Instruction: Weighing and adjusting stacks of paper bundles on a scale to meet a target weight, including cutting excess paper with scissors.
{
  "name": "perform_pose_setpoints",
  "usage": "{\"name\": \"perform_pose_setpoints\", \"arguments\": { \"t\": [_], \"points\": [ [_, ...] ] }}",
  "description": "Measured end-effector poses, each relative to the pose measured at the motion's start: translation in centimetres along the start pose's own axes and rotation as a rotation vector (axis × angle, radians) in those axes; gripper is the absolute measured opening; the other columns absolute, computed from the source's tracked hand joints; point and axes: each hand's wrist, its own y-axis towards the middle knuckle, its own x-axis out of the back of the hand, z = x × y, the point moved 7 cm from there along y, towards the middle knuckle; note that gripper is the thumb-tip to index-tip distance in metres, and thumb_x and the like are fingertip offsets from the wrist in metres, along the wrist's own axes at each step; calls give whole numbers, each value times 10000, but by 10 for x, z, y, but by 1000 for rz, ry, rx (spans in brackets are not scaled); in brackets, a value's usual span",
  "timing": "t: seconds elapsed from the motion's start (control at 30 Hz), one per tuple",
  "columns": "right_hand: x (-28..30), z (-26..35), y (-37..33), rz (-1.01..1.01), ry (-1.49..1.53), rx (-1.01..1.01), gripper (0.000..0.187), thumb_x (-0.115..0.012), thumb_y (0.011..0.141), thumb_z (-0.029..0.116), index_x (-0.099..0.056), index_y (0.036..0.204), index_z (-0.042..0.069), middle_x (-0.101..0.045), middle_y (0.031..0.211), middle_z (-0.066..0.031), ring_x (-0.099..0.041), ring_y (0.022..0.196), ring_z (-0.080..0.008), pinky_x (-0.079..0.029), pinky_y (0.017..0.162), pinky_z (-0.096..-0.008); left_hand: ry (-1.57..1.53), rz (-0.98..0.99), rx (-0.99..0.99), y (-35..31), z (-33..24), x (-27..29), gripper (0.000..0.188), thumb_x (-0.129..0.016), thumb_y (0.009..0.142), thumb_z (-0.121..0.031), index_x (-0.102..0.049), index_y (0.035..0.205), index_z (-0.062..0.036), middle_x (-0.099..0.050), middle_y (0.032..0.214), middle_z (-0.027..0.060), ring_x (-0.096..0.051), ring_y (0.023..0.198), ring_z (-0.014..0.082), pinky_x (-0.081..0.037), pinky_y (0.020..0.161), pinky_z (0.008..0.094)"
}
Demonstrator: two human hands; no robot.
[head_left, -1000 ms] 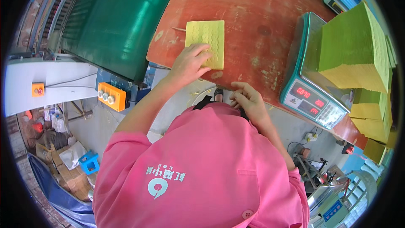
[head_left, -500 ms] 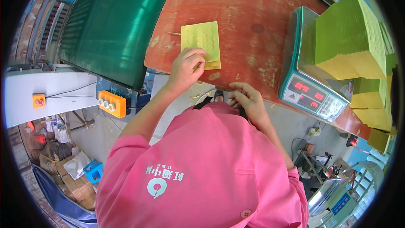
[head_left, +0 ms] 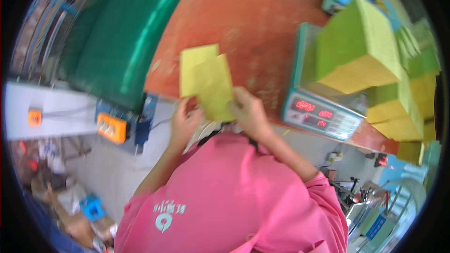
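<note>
A yellow paper sheet, possibly several together, is tilted at the table's front edge. My right hand grips its lower right edge, with fingers closed around it. By the lower left edge of that paper is my left hand, its thumb and fingers bent with a gap between them. Motion blur hides whether they pinch the paper. Behind and partly covered by the held paper lies more yellow paper on the reddish table.
To the right a teal digital scale bears a tall yellow-green paper block. More paper stacks stand beyond it. A green conveyor belt runs on the left, with an orange button box below it.
Yellow paper has come off the pile and nearer to me. My right hand has risen from the table edge and taken hold of it; my left has drawn back. The view has shifted.
</note>
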Motion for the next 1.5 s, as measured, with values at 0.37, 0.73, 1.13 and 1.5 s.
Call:
{"name": "perform_pose_setpoints", "arguments": {
  "t": [0.37, 0.73, 1.13, 1.5],
  "points": [
    [179, 152, -17, -179, -88, 184, 91, -636, 851, 20, -567, 896, -19, -533, 758, -119, -533, 698, -161, -458, 649, -314, -452, 360, -72, 34, -216, -96, 177, -639, 910, -201, -628, 959, -31, -640, 891, 14, -602, 817, 92, -482, 669, 266],
    [377, 183, 11, -411, -196, 110, 563, -691, 825, 71, -481, 1339, -21, -591, 723, -39, -559, 620, -101, -453, 537, -262, -138, 707, -268, 88, -362, -272, 237, -643, 908, -297, -628, 758, -116, -646, 672, 11, -538, 527, 65, -377, 491, 220],
    [385, 151, 12, -418, -339, 113, 576, -675, 815, 113, -481, 1342, -12, -610, 689, -72, -580, 606, -139, -484, 599, -304, -3, 732, -195, 86, -335, -286, 239, -671, 887, -335, -627, 740, -150, -594, 643, -35, -484, 531, 45, -343, 488, 202],
    [386, 150, 3, -458, -402, 101, 510, -672, 812, 103, -544, 1293, -7, -604, 669, -66, -592, 627, -143, -488, 650, -307, 26, 754, -189, 86, -327, -291, 252, -662, 894, -338, -621, 727, -154, -592, 639, -36, -488, 534, 44, -348, 484, 204]
  ]
}}
